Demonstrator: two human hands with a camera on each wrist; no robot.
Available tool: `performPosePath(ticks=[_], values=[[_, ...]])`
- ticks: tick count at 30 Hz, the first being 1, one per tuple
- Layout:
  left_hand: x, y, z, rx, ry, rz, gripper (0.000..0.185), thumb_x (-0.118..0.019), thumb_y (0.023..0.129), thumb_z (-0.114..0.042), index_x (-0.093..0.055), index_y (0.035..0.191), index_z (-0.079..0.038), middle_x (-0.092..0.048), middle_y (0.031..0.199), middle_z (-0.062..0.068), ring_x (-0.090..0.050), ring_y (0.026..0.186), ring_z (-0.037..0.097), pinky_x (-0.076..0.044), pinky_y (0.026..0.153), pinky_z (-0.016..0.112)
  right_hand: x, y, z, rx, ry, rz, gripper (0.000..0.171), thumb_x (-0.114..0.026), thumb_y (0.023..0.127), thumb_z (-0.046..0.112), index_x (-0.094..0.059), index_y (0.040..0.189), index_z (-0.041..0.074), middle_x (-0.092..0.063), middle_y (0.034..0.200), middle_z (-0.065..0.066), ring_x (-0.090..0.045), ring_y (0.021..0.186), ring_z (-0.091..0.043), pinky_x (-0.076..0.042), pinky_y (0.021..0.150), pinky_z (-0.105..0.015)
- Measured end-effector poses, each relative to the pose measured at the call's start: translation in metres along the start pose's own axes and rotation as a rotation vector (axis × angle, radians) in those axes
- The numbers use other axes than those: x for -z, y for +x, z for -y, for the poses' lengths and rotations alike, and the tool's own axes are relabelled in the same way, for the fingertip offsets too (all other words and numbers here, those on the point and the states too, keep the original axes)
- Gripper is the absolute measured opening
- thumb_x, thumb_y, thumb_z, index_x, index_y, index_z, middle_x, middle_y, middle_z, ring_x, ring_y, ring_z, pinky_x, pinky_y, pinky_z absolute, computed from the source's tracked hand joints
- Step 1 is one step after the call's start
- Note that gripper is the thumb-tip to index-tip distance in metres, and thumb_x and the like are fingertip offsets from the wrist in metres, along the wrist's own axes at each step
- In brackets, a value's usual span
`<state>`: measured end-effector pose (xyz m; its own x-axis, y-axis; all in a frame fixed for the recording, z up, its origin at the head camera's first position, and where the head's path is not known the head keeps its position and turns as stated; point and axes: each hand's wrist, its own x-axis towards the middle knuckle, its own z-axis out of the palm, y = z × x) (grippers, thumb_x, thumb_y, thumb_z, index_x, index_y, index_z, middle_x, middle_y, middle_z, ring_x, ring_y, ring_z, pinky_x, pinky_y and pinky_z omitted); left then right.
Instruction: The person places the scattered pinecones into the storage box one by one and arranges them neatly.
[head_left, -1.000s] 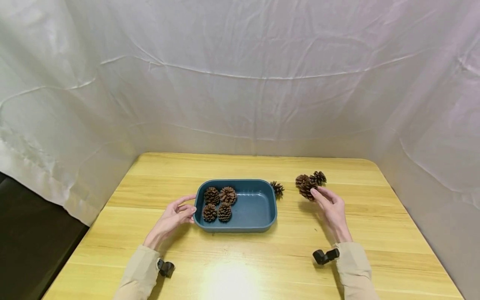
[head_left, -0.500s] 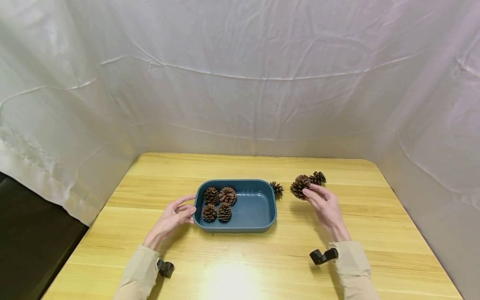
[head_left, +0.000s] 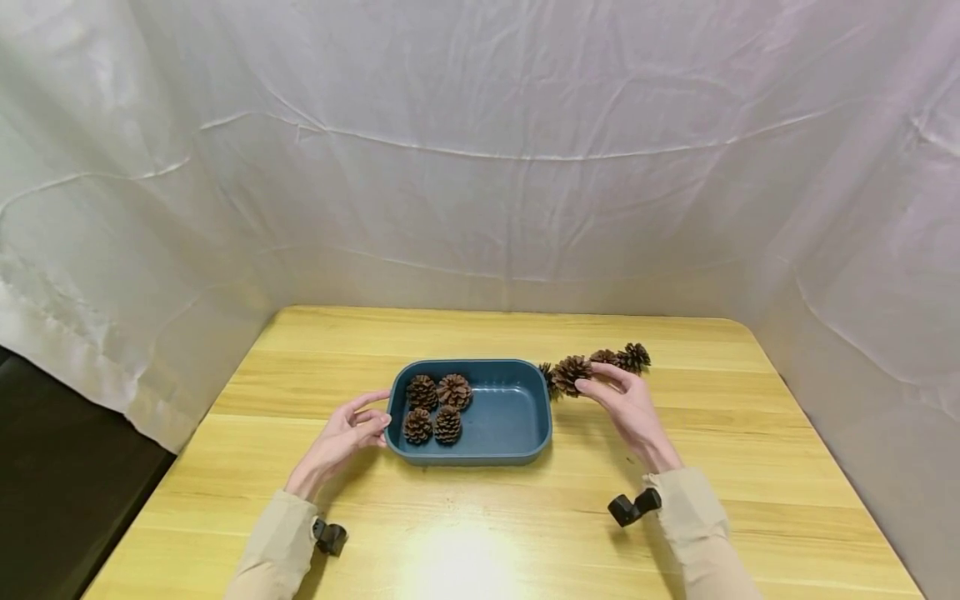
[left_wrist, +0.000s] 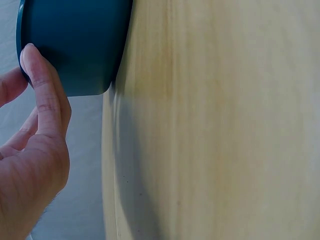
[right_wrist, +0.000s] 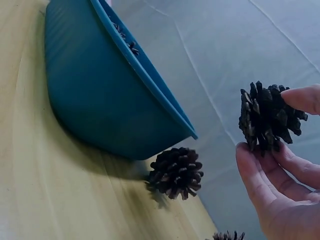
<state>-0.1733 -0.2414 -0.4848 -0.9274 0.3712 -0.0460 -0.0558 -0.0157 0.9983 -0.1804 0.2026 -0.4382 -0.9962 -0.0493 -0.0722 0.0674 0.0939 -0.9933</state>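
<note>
A blue, rounded rectangular box (head_left: 491, 457) sits on the table, with several brown pine cones (head_left: 448, 425) in its left half. At its left end my left hand (head_left: 341, 437) holds the rim, thumb and fingertips against it; in the left wrist view the thumb (left_wrist: 42, 85) lies at the wall's edge. My right hand (head_left: 630, 408) pinches a pine cone (head_left: 572, 377) between thumb and fingers, above the table and to the right of the box. The right wrist view shows this pine cone (right_wrist: 270, 117) raised, fingers beneath it and thumb on top.
Another pine cone (right_wrist: 176, 172) stands against the box's right end, partly covered in the head view. Two further pine cones (head_left: 633, 357) lie behind my right hand. The wooden table (head_left: 750, 433) ends at a pale hanging cloth (head_left: 510, 208).
My right hand has carried its pine cone leftward, away from the two behind it and closer to the box. The left hand and the box have stayed nearly still.
</note>
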Motion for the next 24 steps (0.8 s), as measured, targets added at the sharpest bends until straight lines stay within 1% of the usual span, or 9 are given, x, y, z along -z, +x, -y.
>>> performPosePath(ticks=[2,4,11,12,13,17,19,20,24], values=[[0.0,0.0,0.0,0.006,0.002,-0.003,0.061,-0.057,0.101,-0.005,-0.027,0.152,0.01,-0.067,0.097,-0.002,-0.065,0.075,0.008,-0.063,0.076,0.025,-0.002,0.002,0.002,-0.001,-0.028,0.008,0.064,-0.07,0.094,0.018,-0.043,0.147,-0.004,-0.046,0.149,-0.016,-0.057,0.108,0.003,-0.048,0.095,-0.009],[0.0,-0.001,0.0,0.009,0.003,-0.006,0.061,-0.057,0.101,-0.006,-0.027,0.152,0.01,-0.067,0.097,-0.002,-0.065,0.075,0.008,-0.063,0.076,0.025,-0.004,0.004,0.004,0.003,-0.031,0.021,0.064,-0.071,0.093,0.017,-0.044,0.147,-0.004,-0.042,0.152,-0.018,-0.055,0.11,0.003,-0.048,0.095,-0.009],[0.002,0.0,0.001,-0.01,-0.004,0.005,0.061,-0.056,0.102,-0.005,-0.026,0.151,0.012,-0.068,0.097,-0.001,-0.066,0.076,0.008,-0.063,0.076,0.025,-0.008,0.013,0.007,0.034,-0.095,0.061,0.061,-0.072,0.092,0.018,-0.048,0.143,-0.004,-0.049,0.143,-0.021,-0.059,0.105,0.0,-0.049,0.095,-0.014],[0.001,0.0,0.001,-0.009,-0.006,0.003,0.061,-0.056,0.101,-0.005,-0.026,0.151,0.012,-0.068,0.097,-0.001,-0.066,0.075,0.008,-0.063,0.076,0.026,-0.009,0.014,0.008,0.038,-0.104,0.067,0.061,-0.073,0.092,0.019,-0.049,0.143,-0.003,-0.05,0.143,-0.021,-0.06,0.106,-0.002,-0.049,0.095,-0.016],[0.001,0.0,0.001,-0.01,-0.007,0.003,0.061,-0.057,0.101,-0.005,-0.026,0.151,0.012,-0.068,0.097,-0.001,-0.066,0.075,0.008,-0.063,0.076,0.026,-0.01,0.015,0.009,0.043,-0.113,0.075,0.061,-0.073,0.091,0.019,-0.049,0.143,-0.003,-0.05,0.143,-0.021,-0.06,0.106,-0.003,-0.05,0.099,-0.02],[0.001,-0.001,0.0,-0.007,-0.004,0.003,0.061,-0.057,0.101,-0.006,-0.026,0.152,0.012,-0.068,0.098,0.0,-0.066,0.075,0.009,-0.063,0.076,0.027,-0.014,0.021,0.013,0.055,-0.135,0.115,0.062,-0.072,0.092,0.02,-0.048,0.145,-0.001,-0.05,0.144,-0.022,-0.062,0.105,-0.005,-0.049,0.102,-0.028],[0.001,0.0,0.001,-0.006,-0.001,0.003,0.061,-0.057,0.101,-0.006,-0.026,0.152,0.012,-0.068,0.098,0.0,-0.066,0.075,0.009,-0.063,0.076,0.027,-0.017,0.023,0.014,0.062,-0.148,0.135,0.062,-0.072,0.092,0.02,-0.048,0.145,0.0,-0.049,0.146,-0.023,-0.063,0.106,-0.008,-0.048,0.103,-0.032],[0.001,0.0,0.001,-0.007,0.0,0.004,0.061,-0.057,0.101,-0.006,-0.026,0.152,0.012,-0.068,0.098,0.0,-0.066,0.076,0.008,-0.063,0.076,0.027,-0.018,0.025,0.014,0.065,-0.155,0.146,0.061,-0.072,0.093,0.02,-0.048,0.145,0.0,-0.049,0.146,-0.023,-0.063,0.108,-0.011,-0.048,0.102,-0.031],[0.001,0.0,0.001,-0.002,0.006,0.003,0.06,-0.056,0.102,-0.006,-0.027,0.152,0.01,-0.067,0.099,0.001,-0.066,0.076,0.008,-0.063,0.076,0.026,-0.024,0.029,0.015,0.062,-0.189,0.151,0.059,-0.072,0.092,0.02,-0.05,0.144,0.002,-0.05,0.146,-0.022,-0.06,0.121,-0.027,-0.049,0.102,-0.033]])
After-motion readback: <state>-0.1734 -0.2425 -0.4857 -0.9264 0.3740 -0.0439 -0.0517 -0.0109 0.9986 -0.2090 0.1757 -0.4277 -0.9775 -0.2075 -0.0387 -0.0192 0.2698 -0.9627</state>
